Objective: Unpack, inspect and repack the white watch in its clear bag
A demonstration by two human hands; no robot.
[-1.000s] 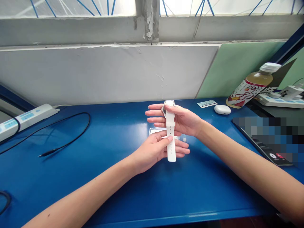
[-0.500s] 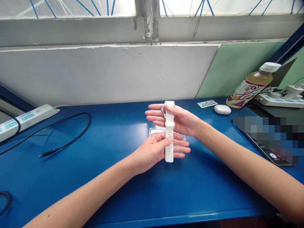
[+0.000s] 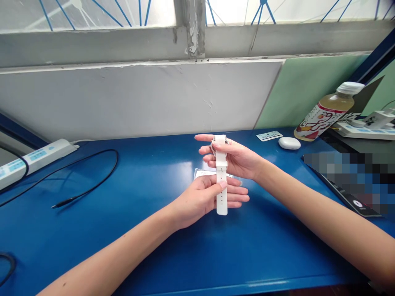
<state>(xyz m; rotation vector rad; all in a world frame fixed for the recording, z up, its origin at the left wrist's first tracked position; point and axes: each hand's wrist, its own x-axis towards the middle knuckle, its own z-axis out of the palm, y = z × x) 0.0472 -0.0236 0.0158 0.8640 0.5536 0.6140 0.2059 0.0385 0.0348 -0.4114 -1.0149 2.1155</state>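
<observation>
A white wristwatch (image 3: 221, 158) hangs lengthwise between my two hands above the desk, its strap with a row of small holes pointing toward me. My left hand (image 3: 200, 197) pinches the lower strap, thumb on top and the other fingers stretched out beneath. Higher up, my right hand (image 3: 236, 154) grips the watch near its case, thumb across the strap. The case is mostly hidden behind the strap and thumb. Behind my left hand, a clear packet with a white label (image 3: 200, 173) lies partly covered on the desk.
On the blue desk (image 3: 148, 246), a black cable (image 3: 115, 160) and a white power strip (image 3: 40, 158) lie left. A white earbud case (image 3: 289, 143), a card (image 3: 269, 135), a drink bottle (image 3: 327, 111) and a dark device with a blurred screen (image 3: 348, 185) are at right.
My right hand's fingers have curled in somewhat, with the index finger still stretched out. Both hands still hold the watch and sit slightly lower in the view.
</observation>
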